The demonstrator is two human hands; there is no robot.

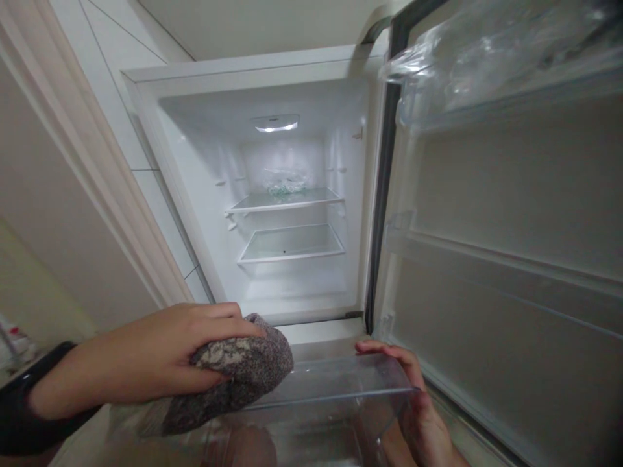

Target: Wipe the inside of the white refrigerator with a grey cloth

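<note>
My left hand (180,350) grips a bunched dark grey speckled cloth (243,363) and presses it on the left part of a clear plastic drawer (335,383). My right hand (418,402) holds that drawer at its right end, fingers over the far edge and palm along the side. The drawer is in front of the open fridge (253,71), low in the view, and its lower part runs out of the picture. A black band is on my left wrist.
Inside the fridge are two glass shelves, an upper one (311,198) bearing a crumpled clear plastic bag (286,183) and a lower one (296,243) with a small dark spot. The fridge door (506,194) stands open at right, with clear plastic (467,65) in its top rack. A tiled wall (121,123) is at left.
</note>
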